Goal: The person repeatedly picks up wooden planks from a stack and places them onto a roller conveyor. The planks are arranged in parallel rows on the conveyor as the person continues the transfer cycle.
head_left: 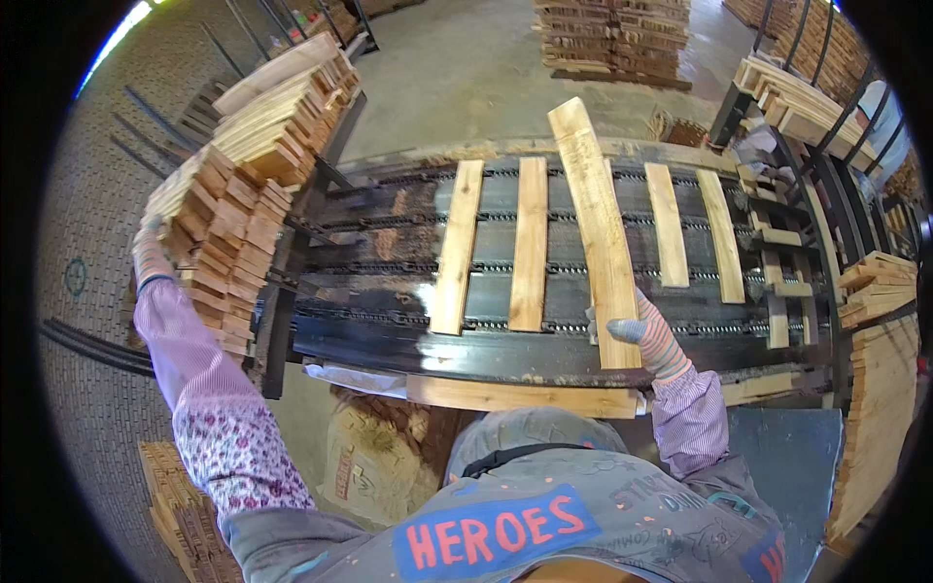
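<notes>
My right hand (653,335), in a striped knit glove, is closed on the near end of a wooden board (595,228), the thumb lying on its top face. This board slants up and away over a chain conveyor (389,296). Far to the left, my gloved left hand (152,257) reaches to the outer side of a tall stack of boards (219,228); its fingers are mostly hidden there. Lying across the chains are a board (455,248) and another board (529,243) left of the held one, and two narrower boards (667,225) to its right.
Dark metal posts (146,121) stand beside the left stack. More boards (797,97) lie at the far right, near another person (880,131). A large wood pile (614,39) stands on the floor beyond the conveyor. A wooden rail (520,396) runs along the near edge.
</notes>
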`<state>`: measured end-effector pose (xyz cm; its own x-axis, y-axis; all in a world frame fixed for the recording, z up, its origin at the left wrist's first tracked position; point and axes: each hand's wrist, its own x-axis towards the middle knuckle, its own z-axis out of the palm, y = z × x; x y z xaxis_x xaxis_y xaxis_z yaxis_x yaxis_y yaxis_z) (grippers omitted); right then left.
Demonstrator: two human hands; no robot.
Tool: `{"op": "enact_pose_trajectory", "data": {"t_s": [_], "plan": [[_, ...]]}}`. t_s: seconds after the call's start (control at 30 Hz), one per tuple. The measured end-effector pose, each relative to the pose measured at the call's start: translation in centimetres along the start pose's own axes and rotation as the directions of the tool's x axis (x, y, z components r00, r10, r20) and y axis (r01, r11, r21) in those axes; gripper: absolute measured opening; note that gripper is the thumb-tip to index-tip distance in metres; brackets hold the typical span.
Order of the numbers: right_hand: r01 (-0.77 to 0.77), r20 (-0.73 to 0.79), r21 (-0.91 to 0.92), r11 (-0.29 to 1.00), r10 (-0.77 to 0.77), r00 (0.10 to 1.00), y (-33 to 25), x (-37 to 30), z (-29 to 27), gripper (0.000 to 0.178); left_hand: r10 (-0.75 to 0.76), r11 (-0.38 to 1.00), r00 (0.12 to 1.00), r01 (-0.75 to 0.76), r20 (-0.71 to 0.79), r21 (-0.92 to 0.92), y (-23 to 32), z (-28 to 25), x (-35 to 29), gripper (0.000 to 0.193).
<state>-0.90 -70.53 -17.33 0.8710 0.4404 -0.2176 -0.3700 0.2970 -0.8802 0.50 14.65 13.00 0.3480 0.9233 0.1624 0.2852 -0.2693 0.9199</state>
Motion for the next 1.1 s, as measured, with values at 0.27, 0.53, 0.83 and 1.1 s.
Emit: {"op": "enact_pose_trajectory", "data": {"t_s": [0.27,0.53,0.83,1.1], "plan": [[-0.049,-0.300,-0.256,0.966,-0.031,0.953,4.2,3.1,1.4,0.089,0.621,0.590,0.368,-0.801,0.692,-0.104,-10.2,22.2,-39.1,0.063],[-0.508,-0.523,-0.852,0.130,-0.280,0.805,4.3,4.9,7.1,0.091,0.079,0.671,0.594,-0.625,0.800,0.398,-30.0,27.3,-38.6,0.085],[-0.068,-0.495,-0.341,0.937,-0.117,0.861,8.1,9.7,8.0,0.079,0.367,0.867,0.574,-0.497,0.732,-0.044,-27.4,29.4,-44.1,0.070],[0.362,0.119,-0.807,0.467,-0.471,0.874,-9.9,23.3,20.1,0.067,-0.076,0.688,0.428,-0.631,0.901,0.358,-25.6,29.5,-42.9,0.106]]}}
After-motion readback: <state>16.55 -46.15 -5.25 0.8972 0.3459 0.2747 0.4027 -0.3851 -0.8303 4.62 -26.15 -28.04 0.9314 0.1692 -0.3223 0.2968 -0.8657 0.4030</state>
